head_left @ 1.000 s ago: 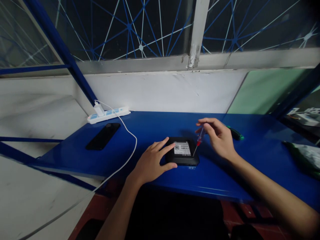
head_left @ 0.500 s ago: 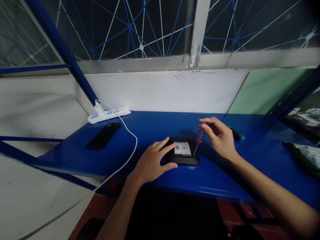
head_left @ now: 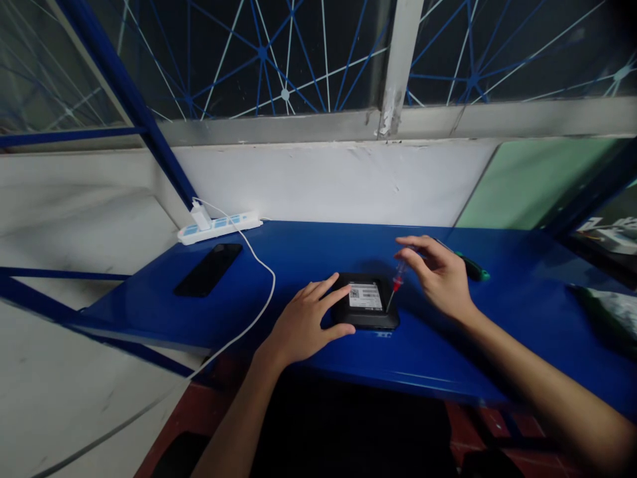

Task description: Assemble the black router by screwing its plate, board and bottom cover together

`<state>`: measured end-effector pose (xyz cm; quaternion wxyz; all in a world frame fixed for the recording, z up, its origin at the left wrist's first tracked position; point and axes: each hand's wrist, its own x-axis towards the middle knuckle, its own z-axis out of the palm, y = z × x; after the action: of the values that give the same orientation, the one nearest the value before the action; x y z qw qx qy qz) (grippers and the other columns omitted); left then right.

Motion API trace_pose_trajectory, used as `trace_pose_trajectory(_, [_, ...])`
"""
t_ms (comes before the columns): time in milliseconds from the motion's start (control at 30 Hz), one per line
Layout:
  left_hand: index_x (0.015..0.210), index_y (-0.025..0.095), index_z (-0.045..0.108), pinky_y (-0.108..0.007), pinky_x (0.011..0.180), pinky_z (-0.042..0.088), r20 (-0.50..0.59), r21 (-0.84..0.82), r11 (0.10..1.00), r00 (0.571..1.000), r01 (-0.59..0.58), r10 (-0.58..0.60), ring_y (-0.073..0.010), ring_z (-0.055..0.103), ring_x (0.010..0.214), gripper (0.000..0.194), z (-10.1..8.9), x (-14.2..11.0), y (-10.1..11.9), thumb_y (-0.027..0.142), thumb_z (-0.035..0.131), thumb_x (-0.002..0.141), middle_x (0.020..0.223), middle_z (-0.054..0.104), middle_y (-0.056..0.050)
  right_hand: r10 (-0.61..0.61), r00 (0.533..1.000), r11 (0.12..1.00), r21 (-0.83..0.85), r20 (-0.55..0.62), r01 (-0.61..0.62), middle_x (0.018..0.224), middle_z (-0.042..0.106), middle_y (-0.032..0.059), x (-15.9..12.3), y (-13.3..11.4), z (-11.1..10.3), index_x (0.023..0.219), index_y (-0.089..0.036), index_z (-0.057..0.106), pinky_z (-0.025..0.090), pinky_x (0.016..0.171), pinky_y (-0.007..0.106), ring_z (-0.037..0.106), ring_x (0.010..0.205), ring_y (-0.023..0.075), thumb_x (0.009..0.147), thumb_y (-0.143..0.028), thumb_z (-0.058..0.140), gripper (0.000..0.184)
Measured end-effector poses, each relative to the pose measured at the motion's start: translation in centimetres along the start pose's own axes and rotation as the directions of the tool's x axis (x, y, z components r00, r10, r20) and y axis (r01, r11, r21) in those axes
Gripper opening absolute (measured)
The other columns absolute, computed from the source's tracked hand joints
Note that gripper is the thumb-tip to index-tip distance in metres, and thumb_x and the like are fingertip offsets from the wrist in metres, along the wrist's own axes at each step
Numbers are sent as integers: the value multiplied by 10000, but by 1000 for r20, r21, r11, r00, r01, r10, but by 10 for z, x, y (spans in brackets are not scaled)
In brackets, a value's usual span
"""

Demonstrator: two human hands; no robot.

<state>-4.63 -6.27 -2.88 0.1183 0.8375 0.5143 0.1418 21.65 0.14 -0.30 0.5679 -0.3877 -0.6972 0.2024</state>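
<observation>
On the blue table lies a flat black box-shaped device [head_left: 365,320] with a white printed label [head_left: 365,296] on its upper face. My left hand [head_left: 304,322] spans its left side, thumb at the near edge, one finger at the far left corner and the index finger on the label. In my right hand [head_left: 438,275] is a small screwdriver [head_left: 397,282] with a clear handle and red collar, held between thumb and fingers. It leans slightly, its thin shaft reaching down to the right part of the device near the label's corner. The exact tip contact is too small to see.
A black phone [head_left: 208,270] lies at the left, in front of a white power strip [head_left: 219,228] with a plugged-in charger. Its white cable [head_left: 271,285] crosses the table. A green-and-black tool [head_left: 475,269] lies behind my right hand. A dark green bag [head_left: 602,318] sits far right.
The view has shifted very slightly. The screwdriver's handle has turned or tilted a little within my right fingers; my left hand stays on the device.
</observation>
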Motion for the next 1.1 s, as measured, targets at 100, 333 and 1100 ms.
trace_pose_trajectory(100, [1527,402,333,-570,1193,306,0,1,1000,1000,-1,1,-337,318,1482,704,0,-1,0,691,533,917,1652,246,-1,54,998,996,66,25,-55,999,758,37,-2,0,0,1166,-272,681,586,834,382,728,906,186,955,-365,586,249])
trace_pose_trajectory(333, [1528,402,329,-557,1203,291,-6,4,1000,1000,-10,10,-323,318,1484,697,0,0,-1,687,528,923,1653,245,-1,33,997,997,71,67,-38,958,742,17,-2,1,0,1125,-263,684,578,730,322,711,792,153,951,-375,585,229])
trace_pose_trajectory(1100, [1519,368,363,-549,1195,297,-62,-23,999,997,-47,45,-341,330,1472,707,7,-1,0,708,514,917,1647,267,-26,-29,999,995,97,-19,30,853,656,-25,5,-24,55,1172,-291,649,537,667,302,627,672,117,889,-334,677,288])
